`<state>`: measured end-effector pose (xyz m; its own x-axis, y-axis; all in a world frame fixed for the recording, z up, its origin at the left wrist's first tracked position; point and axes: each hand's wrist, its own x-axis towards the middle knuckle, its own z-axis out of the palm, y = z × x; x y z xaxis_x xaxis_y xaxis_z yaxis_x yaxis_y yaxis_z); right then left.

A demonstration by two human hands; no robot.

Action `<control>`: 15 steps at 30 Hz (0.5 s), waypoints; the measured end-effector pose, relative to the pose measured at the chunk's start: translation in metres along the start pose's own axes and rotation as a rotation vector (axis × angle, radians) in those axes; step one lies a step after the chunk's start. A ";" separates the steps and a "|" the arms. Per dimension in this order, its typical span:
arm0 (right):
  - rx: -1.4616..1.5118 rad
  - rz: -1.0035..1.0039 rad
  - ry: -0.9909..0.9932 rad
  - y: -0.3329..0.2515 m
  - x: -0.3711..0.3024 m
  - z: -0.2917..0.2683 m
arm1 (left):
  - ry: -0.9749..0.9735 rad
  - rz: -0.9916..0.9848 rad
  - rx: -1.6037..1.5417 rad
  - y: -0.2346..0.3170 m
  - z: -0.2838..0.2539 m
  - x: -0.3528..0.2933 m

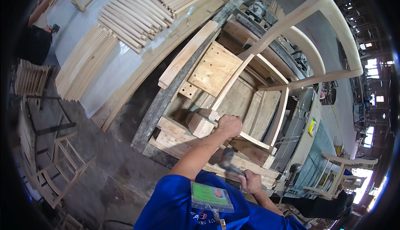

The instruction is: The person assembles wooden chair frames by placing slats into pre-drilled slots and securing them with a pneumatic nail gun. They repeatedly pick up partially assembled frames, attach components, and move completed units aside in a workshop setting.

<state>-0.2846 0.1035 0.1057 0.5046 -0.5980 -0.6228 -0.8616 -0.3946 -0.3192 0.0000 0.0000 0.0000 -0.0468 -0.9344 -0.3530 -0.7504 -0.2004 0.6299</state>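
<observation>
A pale wooden chair frame (284, 89) lies across the workbench, its curved back rising to the upper right. My left hand (230, 126) is closed on the near corner of this frame, where a leg and a rail meet. Lower down and close to my body, my right hand (251, 182) grips the handle of a hammer (227, 158). The dark hammer head points up toward the near rail and is slightly blurred, apart from the wood as far as I can see. Beside my left hand sits a chunky wooden block (201, 124) on the bench.
A square plywood panel (215, 69) and a long wooden piece (189, 55) lie left of the frame. Stacks of wooden slats (135, 17) cover a table at upper left, where another person's arm (43, 5) shows. More chair frames (62, 169) stand left and right.
</observation>
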 end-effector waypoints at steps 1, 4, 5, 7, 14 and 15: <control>-0.078 -0.078 0.003 0.000 -0.012 -0.001 | -0.018 0.035 -0.006 0.014 0.006 -0.004; -0.123 -0.298 0.184 -0.038 0.045 0.028 | 0.022 0.039 0.108 -0.029 -0.019 0.005; -0.148 -0.339 0.211 -0.036 0.046 0.027 | 0.033 0.015 0.091 -0.027 -0.012 0.005; -0.129 -0.374 0.334 -0.036 0.034 0.020 | -0.016 0.002 0.049 -0.010 -0.005 0.003; 0.200 -0.188 0.557 0.037 0.007 -0.014 | -0.062 -0.150 0.140 0.015 -0.006 0.009; 0.122 -0.121 0.690 0.070 0.003 -0.025 | -0.034 -0.151 0.164 0.015 -0.008 0.010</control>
<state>-0.3418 0.0569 0.0997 0.4819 -0.8762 0.0035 -0.7772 -0.4293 -0.4601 -0.0067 -0.0152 0.0117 0.0546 -0.8865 -0.4596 -0.8478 -0.2843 0.4476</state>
